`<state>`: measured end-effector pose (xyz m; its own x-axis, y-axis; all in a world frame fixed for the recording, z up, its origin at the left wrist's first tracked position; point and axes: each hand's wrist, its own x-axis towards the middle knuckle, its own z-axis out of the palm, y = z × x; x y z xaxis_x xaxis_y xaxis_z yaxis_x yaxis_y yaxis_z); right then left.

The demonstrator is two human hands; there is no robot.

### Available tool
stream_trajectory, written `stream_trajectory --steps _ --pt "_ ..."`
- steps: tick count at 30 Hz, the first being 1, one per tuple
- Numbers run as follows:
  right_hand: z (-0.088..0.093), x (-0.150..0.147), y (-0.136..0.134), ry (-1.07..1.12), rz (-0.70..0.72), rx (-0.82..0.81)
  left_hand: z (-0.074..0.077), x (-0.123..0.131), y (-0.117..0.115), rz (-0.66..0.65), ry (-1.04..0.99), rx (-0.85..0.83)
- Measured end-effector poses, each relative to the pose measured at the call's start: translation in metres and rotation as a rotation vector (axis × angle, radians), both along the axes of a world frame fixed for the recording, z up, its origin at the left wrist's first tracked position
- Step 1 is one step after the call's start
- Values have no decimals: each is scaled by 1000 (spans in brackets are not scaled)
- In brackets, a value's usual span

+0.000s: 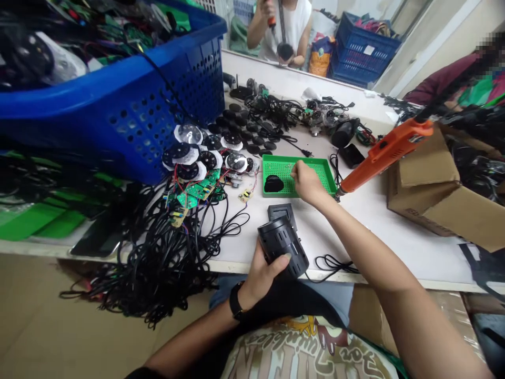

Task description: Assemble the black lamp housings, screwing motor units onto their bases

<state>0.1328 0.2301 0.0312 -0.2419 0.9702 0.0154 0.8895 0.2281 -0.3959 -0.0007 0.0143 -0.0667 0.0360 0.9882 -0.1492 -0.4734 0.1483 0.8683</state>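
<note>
My left hand [262, 273] is wrapped around a black slotted cylindrical housing [283, 247] with a square black bracket [282, 211] at its far end. The housing is tilted over the bench's front edge, and a black cord runs from it. My right hand [307, 181] reaches into a shallow green tray [269, 163], its fingertips pinched together. What they hold, if anything, is too small to make out. Tiny metal pieces, like screws, lie near the fingertips. A black round pad [273, 183] sits in the tray's left part. An orange power screwdriver [384, 152] slants beside the tray, its tip low near the tray's corner.
At left, a blue basket [134, 126] overflows with parts. Circuit boards [197, 189], round lamp parts and tangled black cables [158, 268] crowd the bench. A phone [97, 237] lies at the front edge. An open cardboard box [422, 184] stands right. Across the bench sits another person [290, 31].
</note>
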Motion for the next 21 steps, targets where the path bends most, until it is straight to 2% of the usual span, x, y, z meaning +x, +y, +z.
stream_trajectory --steps 2,5,7,10,12,16,21 --pt "20 4 -28 96 119 45 2 0 0 -5 2 3" --pt "46 15 -70 388 337 145 7 0 1 -16 11 0" --pt "54 21 -94 532 409 95 12 0 2 -13 28 3" --pt "53 27 -117 650 462 -95 22 0 4 -6 91 28" --pt "49 27 -126 660 471 -143 29 1 6 -22 125 61" --pt "47 20 -135 574 475 -83 39 4 10 -47 159 122" --pt "52 8 -137 367 517 -14 42 7 13 -77 178 159"
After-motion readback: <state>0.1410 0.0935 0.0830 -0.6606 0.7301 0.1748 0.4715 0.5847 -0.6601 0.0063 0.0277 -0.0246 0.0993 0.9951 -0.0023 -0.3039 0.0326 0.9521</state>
